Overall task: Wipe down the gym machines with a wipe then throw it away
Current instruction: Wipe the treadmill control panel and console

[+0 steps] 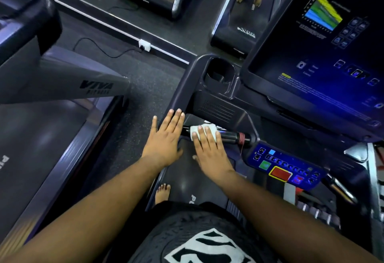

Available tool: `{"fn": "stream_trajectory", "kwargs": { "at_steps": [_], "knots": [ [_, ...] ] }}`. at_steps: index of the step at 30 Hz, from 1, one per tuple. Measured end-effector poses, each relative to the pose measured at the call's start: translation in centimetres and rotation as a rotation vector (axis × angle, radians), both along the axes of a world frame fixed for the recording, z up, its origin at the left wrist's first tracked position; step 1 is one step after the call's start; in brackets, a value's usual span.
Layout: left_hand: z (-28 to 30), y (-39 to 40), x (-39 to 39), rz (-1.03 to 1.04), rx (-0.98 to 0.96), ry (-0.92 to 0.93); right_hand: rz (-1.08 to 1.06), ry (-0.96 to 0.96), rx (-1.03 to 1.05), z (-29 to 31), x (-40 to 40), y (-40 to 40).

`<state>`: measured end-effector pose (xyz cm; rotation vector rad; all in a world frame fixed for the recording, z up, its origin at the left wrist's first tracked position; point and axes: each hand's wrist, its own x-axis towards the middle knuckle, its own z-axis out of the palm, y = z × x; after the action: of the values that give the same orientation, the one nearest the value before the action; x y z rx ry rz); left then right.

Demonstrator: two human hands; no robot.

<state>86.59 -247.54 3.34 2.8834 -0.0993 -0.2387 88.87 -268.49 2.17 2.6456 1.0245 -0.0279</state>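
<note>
One white wipe (202, 132), crumpled and damp-looking, lies wrapped over the black crossbar handle (230, 136) of the treadmill (218, 106), its long axis running along the bar, left to right across the view. The right hand (212, 151) presses it down with straight fingers (205, 136) spread on top. The left hand (164, 138) lies flat with fingers straight on the treadmill's side rail, just beside the wipe. Two hands, one wipe, one lit console screen (324, 40).

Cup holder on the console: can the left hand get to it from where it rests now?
Probably yes. The left hand lies flat on the console's edge, and the cup holder sits just ahead with nothing between them. The wipe is under the right hand, though.
</note>
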Motion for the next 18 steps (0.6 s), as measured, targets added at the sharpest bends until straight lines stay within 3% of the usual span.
{"fn": "stream_trajectory", "kwargs": {
  "at_steps": [3, 6, 13, 16, 18],
  "knots": [
    [0.0, -0.2, 0.0, 0.004, 0.000, 0.010, -0.042, 0.049, 0.082, 1.7, 3.2, 3.4],
    [0.2, -0.2, -0.2, 0.002, 0.002, 0.014, -0.067, 0.140, 0.008, 2.7, 5.1, 5.4],
    [0.0, -0.1, -0.1, 0.002, 0.013, -0.007, -0.118, 0.019, -0.009, 0.3, -0.3, -1.7],
    [0.3, -0.1, 0.0, -0.006, 0.021, 0.007, -0.195, 0.013, 0.003, 1.4, 2.0, -0.2],
    [0.2, -0.2, -0.2, 0.002, 0.018, 0.000, -0.259, 0.112, 0.008, 2.7, 4.7, 2.1]
  ]
}}
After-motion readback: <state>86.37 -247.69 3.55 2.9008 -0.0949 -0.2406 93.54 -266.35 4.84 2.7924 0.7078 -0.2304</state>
